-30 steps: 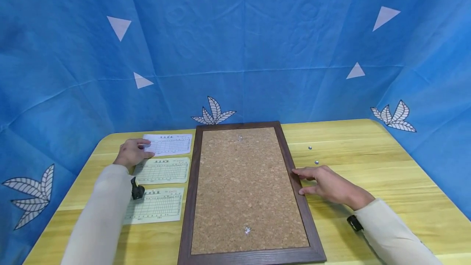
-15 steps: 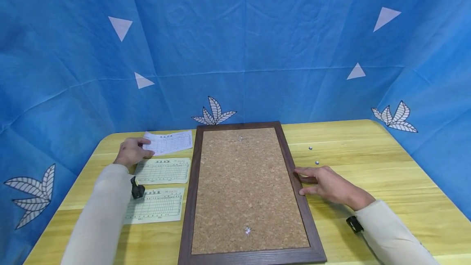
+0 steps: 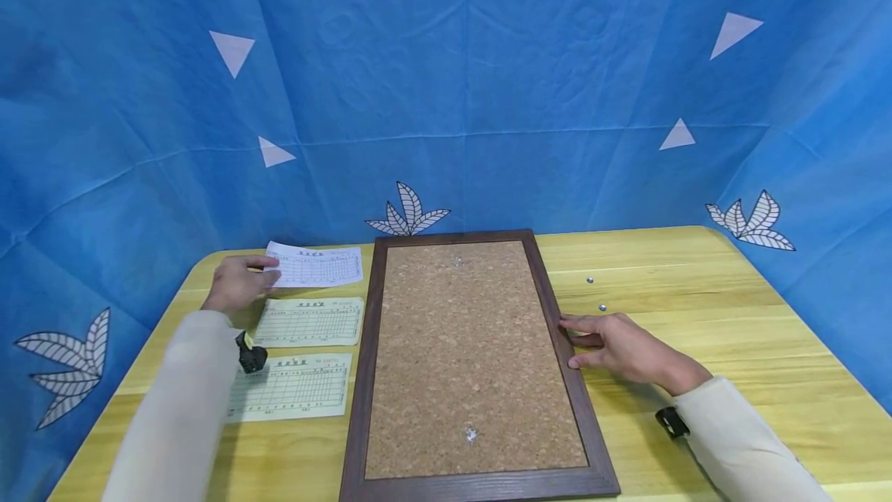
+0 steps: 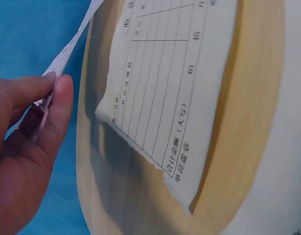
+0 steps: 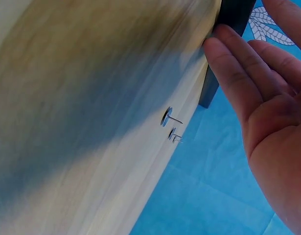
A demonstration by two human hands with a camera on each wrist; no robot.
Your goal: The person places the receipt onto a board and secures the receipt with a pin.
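My left hand (image 3: 238, 283) pinches the left end of a white printed form (image 3: 317, 266) between thumb and fingers. In the left wrist view that white slip (image 4: 72, 46) stands raised off the table, seen nearly edge-on. Below it lie two pale green forms, the middle one (image 3: 310, 322) and the nearest one (image 3: 296, 390). A cork board (image 3: 474, 347) in a dark brown frame lies flat at the centre. My right hand (image 3: 620, 351) touches the frame's right side with fingertips and thumb; in the right wrist view its fingers (image 5: 238, 73) are fairly straight.
Silver thumbtacks, such as the nearer one (image 3: 602, 307), lie right of the board, points up in the right wrist view. Pale scuffed spots (image 3: 470, 434) mark the cork near its top and bottom. A blue curtain (image 3: 488, 99) hangs behind the wooden table (image 3: 739, 316).
My left hand has shifted slightly left, drawing the white form with it; the form's near edge has lifted and come away from the green form below. My right hand stays at the frame.
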